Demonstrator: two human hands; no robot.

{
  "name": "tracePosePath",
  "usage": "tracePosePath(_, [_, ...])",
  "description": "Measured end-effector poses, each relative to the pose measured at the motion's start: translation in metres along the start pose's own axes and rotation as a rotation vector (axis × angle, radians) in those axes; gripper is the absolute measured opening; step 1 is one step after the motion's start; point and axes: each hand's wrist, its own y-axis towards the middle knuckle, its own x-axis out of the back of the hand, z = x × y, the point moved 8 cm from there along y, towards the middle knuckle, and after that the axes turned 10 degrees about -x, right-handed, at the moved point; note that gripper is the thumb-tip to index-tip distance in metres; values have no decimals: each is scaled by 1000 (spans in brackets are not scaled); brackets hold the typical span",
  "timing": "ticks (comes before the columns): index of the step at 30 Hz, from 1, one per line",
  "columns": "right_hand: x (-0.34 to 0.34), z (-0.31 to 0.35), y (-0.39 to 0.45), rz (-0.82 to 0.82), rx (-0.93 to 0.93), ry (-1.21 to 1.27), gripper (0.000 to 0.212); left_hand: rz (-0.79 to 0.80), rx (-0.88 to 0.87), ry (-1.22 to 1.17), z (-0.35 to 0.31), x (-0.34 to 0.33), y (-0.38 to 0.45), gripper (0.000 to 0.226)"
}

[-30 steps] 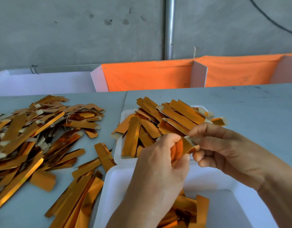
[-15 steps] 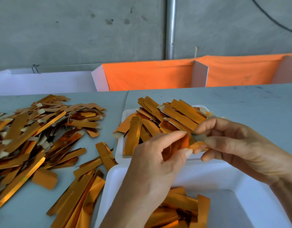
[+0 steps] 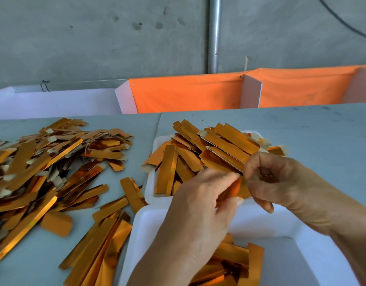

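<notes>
Both my hands hold one small shiny orange-gold foil card strip (image 3: 241, 187) between them, above the gap between two white foam trays. My left hand (image 3: 200, 205) pinches its near end with thumb and forefinger. My right hand (image 3: 279, 180) has its fingers curled round the far end. Most of the strip is hidden by the fingers. The far white tray (image 3: 150, 182) is heaped with similar flat gold strips (image 3: 215, 149). The near white tray (image 3: 281, 228) holds several gold pieces (image 3: 233, 263) in its bottom.
A big loose pile of gold strips (image 3: 44, 162) covers the grey table (image 3: 322, 137) at the left, with more strips (image 3: 99, 244) beside the near tray. Orange cloth dividers (image 3: 188, 96) and a white board (image 3: 54, 102) stand behind, before a concrete wall with a metal pipe (image 3: 215, 34).
My right hand's fingers have curled more tightly round the strip's far end. My left thumb and forefinger have closed on the near end; both hands stay over the trays.
</notes>
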Motion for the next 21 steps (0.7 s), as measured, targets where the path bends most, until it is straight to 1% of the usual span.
tracePosePath(1, [0, -2, 0, 10, -9, 31, 13, -1, -1, 7, 0, 0, 0, 40])
tracePosePath(3, [-2, -5, 0, 73, -35, 188, 8, -16, 8, 0, 1, 2, 0, 40])
tracePosePath(7, [-4, -12, 1, 204, -74, 441, 17, -36, 25, -27, 2, 5, -2, 41])
tracePosePath(9, [-7, -12, 1, 277, -70, 515, 28, -45, 27, -46, 2, 7, -1, 40])
tracePosePath(10, [-8, -12, 1, 298, -72, 541, 35, -50, 29, -57, 2, 7, -1, 40])
tracePosePath(12, [-9, -14, 2, 293, -91, 572, 40, -54, 26, -67, 1, 8, -1, 39])
tracePosePath(18, [-16, -22, 8, 247, -139, 576, 37, -23, 6, -67, -3, 5, 0, 37])
tracePosePath(21, [-14, -21, 7, 256, -140, 573, 37, -33, 8, -66, -1, 6, -1, 38])
